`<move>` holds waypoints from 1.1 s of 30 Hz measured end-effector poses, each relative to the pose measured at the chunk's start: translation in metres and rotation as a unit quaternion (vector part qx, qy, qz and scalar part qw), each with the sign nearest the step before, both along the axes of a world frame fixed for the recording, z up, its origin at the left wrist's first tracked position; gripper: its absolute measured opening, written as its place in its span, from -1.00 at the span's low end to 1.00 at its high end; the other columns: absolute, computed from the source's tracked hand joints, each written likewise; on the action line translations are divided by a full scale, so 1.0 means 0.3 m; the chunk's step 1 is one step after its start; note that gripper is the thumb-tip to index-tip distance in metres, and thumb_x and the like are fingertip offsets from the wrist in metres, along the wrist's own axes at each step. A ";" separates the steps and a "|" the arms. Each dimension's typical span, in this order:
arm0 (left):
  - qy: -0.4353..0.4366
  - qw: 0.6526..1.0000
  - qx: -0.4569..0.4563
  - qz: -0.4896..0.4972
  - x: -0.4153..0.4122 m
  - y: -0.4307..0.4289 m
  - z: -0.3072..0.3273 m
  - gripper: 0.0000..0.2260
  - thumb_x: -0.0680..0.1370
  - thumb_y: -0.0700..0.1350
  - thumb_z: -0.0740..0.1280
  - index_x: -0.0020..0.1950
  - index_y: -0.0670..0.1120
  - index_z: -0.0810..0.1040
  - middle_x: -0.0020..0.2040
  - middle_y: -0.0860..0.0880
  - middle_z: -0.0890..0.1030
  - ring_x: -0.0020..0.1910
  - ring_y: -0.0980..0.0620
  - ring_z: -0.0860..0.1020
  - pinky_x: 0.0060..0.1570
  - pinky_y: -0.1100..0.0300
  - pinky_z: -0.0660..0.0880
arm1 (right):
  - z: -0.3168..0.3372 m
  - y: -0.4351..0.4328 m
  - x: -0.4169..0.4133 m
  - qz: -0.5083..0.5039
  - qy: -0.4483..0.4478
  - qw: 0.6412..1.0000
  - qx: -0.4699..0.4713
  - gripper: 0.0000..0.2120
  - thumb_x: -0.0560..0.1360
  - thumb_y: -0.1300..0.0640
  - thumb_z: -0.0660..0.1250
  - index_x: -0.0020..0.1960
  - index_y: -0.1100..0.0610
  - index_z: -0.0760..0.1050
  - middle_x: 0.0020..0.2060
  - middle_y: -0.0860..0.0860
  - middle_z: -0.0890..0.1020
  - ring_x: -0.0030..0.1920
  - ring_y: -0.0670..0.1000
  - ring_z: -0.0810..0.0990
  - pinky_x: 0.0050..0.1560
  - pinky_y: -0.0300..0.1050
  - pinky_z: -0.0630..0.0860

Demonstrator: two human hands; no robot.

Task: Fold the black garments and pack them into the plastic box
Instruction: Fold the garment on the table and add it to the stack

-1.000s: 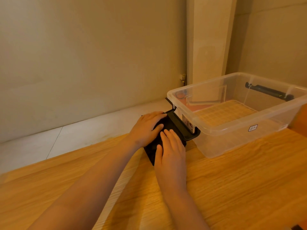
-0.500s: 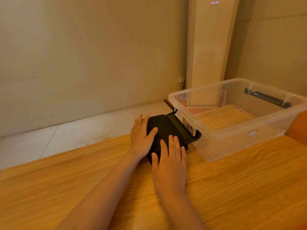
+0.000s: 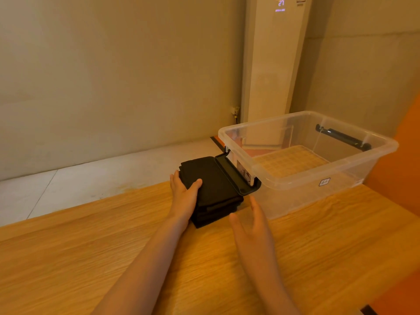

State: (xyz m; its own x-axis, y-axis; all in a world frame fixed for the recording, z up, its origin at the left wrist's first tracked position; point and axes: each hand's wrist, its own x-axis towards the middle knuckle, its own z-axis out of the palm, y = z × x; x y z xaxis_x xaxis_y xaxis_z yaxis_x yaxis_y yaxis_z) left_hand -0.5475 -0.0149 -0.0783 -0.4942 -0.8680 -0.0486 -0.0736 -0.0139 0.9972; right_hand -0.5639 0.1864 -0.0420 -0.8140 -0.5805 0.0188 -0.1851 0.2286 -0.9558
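Since the frame half a second ago, the right hand (image 3: pixel 252 226) has come off the black garments (image 3: pixel 211 187) and drawn back toward the person; the left hand (image 3: pixel 185 194) has shifted from lying flat to taking hold of the stack's left edge.

Left thumb lies on top of the stack, with the other fingers close together along its left side, so the edge is pinched between them. Right fingers are straight and together, thumb apart, touching nothing; the hand is blurred and hangs just beside the stack's near right corner.

Garments sit folded in a layered stack on the wooden table (image 3: pixel 113 246), outside the plastic box (image 3: pixel 341 176) and against its near end. Black latch (image 3: pixel 236 176) of the box juts out over the stack's top. Inside the box only its grid-patterned floor shows.

Behind stands a tall white unit (image 3: pixel 270 64) with a lit display.
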 end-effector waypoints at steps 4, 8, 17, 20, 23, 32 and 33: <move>-0.004 1.000 -0.005 -0.002 -0.013 0.010 0.006 -0.31 0.51 -0.02 0.37 0.54 0.15 0.06 0.54 -0.02 0.11 0.48 -0.10 0.20 0.39 -0.17 0.30 | -0.003 -0.015 -0.005 0.022 0.012 1.000 -0.007 -0.33 0.56 -0.04 0.27 0.55 -0.13 0.00 0.51 -0.20 0.13 0.47 -0.18 0.12 0.38 -0.20 0.19; -0.004 1.000 -0.013 0.002 -0.035 0.023 0.012 -0.34 0.54 -0.06 0.35 0.54 0.12 0.07 0.53 -0.02 0.12 0.47 -0.10 0.22 0.38 -0.14 0.33 | -0.003 -0.013 -0.002 0.055 0.051 0.996 -0.042 -0.40 0.58 -0.01 0.25 0.45 -0.30 -0.02 0.48 -0.32 0.08 0.48 -0.28 0.02 0.47 -0.19 0.11; 0.007 1.000 0.016 -0.026 -0.110 0.055 0.029 -0.31 0.46 0.03 0.33 0.53 0.12 0.09 0.52 -0.04 0.16 0.46 -0.11 0.25 0.36 -0.16 0.34 | -0.027 -0.008 -0.046 0.071 0.234 0.960 0.136 -0.39 0.63 -0.09 0.09 0.54 -0.07 -0.17 0.44 -0.27 -0.19 0.44 -0.26 -0.30 0.50 -0.17 -0.19; -0.002 0.998 0.050 -0.045 -0.098 0.040 0.026 -0.25 0.36 0.15 0.29 0.52 0.20 0.09 0.53 -0.01 0.19 0.47 -0.07 0.26 0.38 -0.14 0.31 | -0.035 -0.011 -0.056 0.076 0.306 0.916 0.250 -0.39 0.64 -0.16 -0.06 0.53 -0.03 -0.29 0.51 -0.12 -0.27 0.40 -0.18 -0.43 0.43 -0.13 -0.37; 0.011 0.996 0.071 -0.051 -0.052 0.062 0.068 -0.39 0.58 0.06 0.23 0.56 0.12 0.03 0.52 0.00 0.20 0.46 -0.07 0.27 0.37 -0.01 0.33 | -0.031 -0.009 -0.034 0.086 0.313 0.906 0.273 -0.40 0.64 -0.16 -0.10 0.49 -0.03 -0.37 0.52 -0.08 -0.29 0.42 -0.13 -0.45 0.41 -0.11 -0.39; -0.179 0.945 -0.258 -0.089 0.229 0.162 0.145 -0.42 0.66 0.01 0.12 0.58 0.02 -0.12 0.57 0.09 -0.15 0.54 0.11 -0.15 0.47 0.17 -0.13 | -0.008 0.015 0.109 0.082 0.348 0.899 0.254 -0.42 0.64 -0.16 -0.10 0.45 -0.01 -0.39 0.43 -0.10 -0.37 0.47 -0.06 -0.43 0.44 -0.06 -0.39; -0.239 0.897 -0.356 -0.105 0.284 0.177 0.137 -0.42 0.66 0.04 0.11 0.58 0.03 -0.14 0.56 0.12 -0.19 0.53 0.14 -0.20 0.47 0.20 -0.17 | -0.011 0.017 0.123 0.082 0.352 0.899 0.246 -0.41 0.64 -0.15 -0.10 0.47 0.01 -0.37 0.44 -0.10 -0.36 0.47 -0.06 -0.42 0.45 -0.05 -0.39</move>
